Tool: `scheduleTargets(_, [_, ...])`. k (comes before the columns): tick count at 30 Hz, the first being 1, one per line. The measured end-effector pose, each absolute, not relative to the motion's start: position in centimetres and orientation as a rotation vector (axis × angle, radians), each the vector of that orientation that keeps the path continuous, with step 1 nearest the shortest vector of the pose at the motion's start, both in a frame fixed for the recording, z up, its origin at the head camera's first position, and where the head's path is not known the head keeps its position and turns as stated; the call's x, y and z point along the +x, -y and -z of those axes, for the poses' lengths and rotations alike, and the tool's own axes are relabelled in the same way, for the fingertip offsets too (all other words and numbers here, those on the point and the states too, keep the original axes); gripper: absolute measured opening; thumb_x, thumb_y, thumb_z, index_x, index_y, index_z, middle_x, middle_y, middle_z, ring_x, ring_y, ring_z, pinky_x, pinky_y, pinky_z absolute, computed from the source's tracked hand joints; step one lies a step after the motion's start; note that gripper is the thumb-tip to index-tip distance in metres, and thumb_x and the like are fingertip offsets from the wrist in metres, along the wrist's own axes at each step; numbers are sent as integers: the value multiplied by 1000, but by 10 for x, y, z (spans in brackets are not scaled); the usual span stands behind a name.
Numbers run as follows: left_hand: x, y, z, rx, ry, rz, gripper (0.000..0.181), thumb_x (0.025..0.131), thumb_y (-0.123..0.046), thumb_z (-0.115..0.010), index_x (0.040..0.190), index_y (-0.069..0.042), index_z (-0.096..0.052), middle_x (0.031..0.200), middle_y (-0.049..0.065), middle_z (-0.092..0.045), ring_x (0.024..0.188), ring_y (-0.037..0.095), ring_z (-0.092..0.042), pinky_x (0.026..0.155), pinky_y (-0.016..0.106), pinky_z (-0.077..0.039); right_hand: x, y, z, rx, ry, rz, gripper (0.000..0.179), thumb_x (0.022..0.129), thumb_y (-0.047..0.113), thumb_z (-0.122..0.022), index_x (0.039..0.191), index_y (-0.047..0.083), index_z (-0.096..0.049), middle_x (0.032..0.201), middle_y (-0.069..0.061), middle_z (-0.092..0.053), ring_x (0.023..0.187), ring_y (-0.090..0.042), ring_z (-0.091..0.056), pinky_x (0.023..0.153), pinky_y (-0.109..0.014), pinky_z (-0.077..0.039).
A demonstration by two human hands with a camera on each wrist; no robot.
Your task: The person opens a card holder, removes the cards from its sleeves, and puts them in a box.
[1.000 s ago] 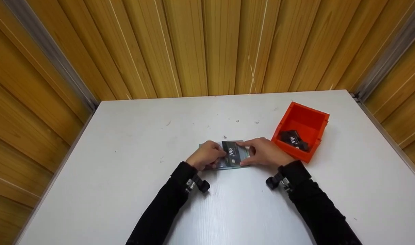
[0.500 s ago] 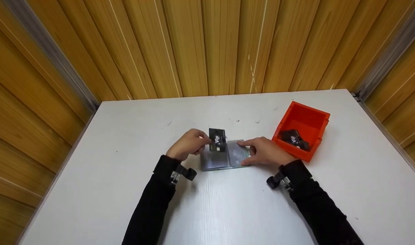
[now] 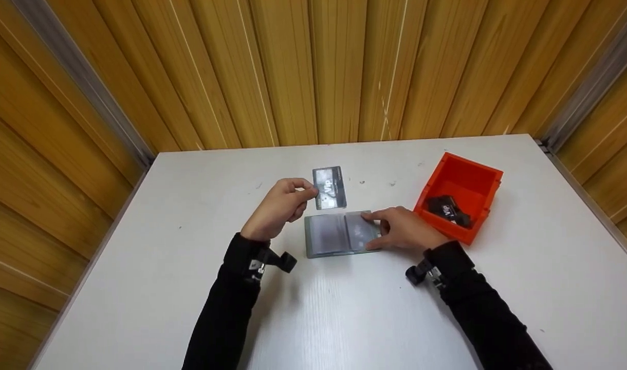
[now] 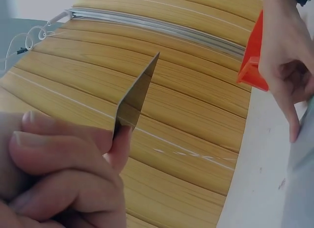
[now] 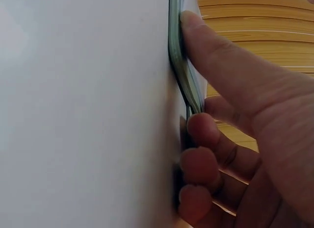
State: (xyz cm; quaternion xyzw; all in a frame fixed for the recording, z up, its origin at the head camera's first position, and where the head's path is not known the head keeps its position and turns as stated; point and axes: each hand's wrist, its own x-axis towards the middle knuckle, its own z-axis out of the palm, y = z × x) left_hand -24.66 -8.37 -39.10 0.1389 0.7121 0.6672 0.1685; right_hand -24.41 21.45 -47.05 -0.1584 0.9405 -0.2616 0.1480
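Observation:
My left hand (image 3: 278,209) pinches a dark "Vip" card (image 3: 330,190) by its left edge, between thumb and forefinger. The card is held up just beyond an opened card holder (image 3: 327,236) with clear sleeves and greenish edges, lying on the table. In the left wrist view the card (image 4: 140,93) shows nearly edge-on above the fingertips. My right hand (image 3: 408,229) grips the holder's right side. From the right wrist, the thumb lies on top of the holder (image 5: 182,66) while the other fingers curl at its lifted end.
An orange-red bin (image 3: 465,177) stands right of the holder, close to my right hand. Several dark cards (image 3: 446,209), one marked "Vip", lie in its near end. Wood-patterned panels (image 3: 339,72) rise behind the white table (image 3: 231,174).
My left hand has lifted the card off the holder, moving it away from me and slightly left, baring the clear sleeves beneath. The right hand has stayed on the holder's right side.

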Motion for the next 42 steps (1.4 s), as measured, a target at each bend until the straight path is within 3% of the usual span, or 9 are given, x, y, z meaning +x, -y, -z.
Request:
scheduleTargets(3, [-248,80,397,369,-2043,-1870,16,105,-10,-57,92,-5,-63,55,-6,-38,48,6,-33,48,21,-27,-244,-213,467,-481,-2703,744,80,82,42,-88,151,23,-54,95,-2,-60,92,-20,-55,72,-31,-46])
scheduleTargets(6, [-249,75,404,346,-2055,-1845,16,105,-10,-56,91,-5,-62,55,-6,-39,48,6,-34,48,21,-27,-243,-209,460,-500,-2665,941,71,92,36,-79,154,19,-50,94,-4,-63,87,-21,-60,72,-31,-52])
scheduleTargets(10, [-250,66,412,326,-2089,-1804,16,105,-10,-57,92,-2,-62,54,-6,-39,48,6,-34,47,21,-26,-238,-198,450,-477,-2446,1476,55,110,38,-49,158,11,-41,96,-18,-69,81,-30,-69,73,-37,-61])
scheduleTargets(15, [-246,54,418,287,-2127,-1731,15,104,-12,-57,96,-3,-66,55,-5,-42,49,7,-36,46,22,-27,-231,-184,447,-332,-2265,1705,71,109,61,-20,158,11,-33,94,-19,-72,70,-28,-74,67,-40,-62])
scheduleTargets(18, [-243,45,423,299,-2143,-1698,15,103,-11,-57,101,-1,-68,54,-4,-43,48,7,-37,46,22,-28,-228,-177,450,-253,-2207,1746,70,108,64,-19,150,10,-35,83,-13,-72,58,-22,-71,57,-36,-60])
scheduleTargets(24, [-239,30,431,402,-2163,-1631,21,103,-11,-57,106,7,-67,53,-5,-45,46,6,-38,46,22,-31,-228,-170,458,-142,-2228,1822,48,112,48,-36,129,4,-43,65,-5,-56,44,-12,-51,42,-24,-44])
scheduleTargets(29, [-237,25,434,419,-2172,-1609,16,104,-11,-57,100,1,-68,53,-5,-44,45,7,-37,45,22,-30,-230,-170,461,-124,-2369,1773,38,111,39,-45,125,4,-49,67,1,-49,46,-10,-40,41,-22,-36])
scheduleTargets(36, [-237,28,435,463,-2221,-1527,25,105,-18,-59,111,5,-65,57,-4,-51,48,8,-43,49,23,-37,-234,-183,453,-137,-2459,1757,35,113,38,-40,118,6,-53,72,-2,-51,49,-13,-42,42,-24,-37])
scheduleTargets(42, [-243,35,448,463,-2656,-1085,24,101,-29,-66,106,-6,-62,82,3,-64,70,15,-55,67,29,-43,-238,-213,436,-52,-2611,1798,39,113,39,-36,117,4,-54,83,-8,-49,67,-19,-50,52,-24,-42])
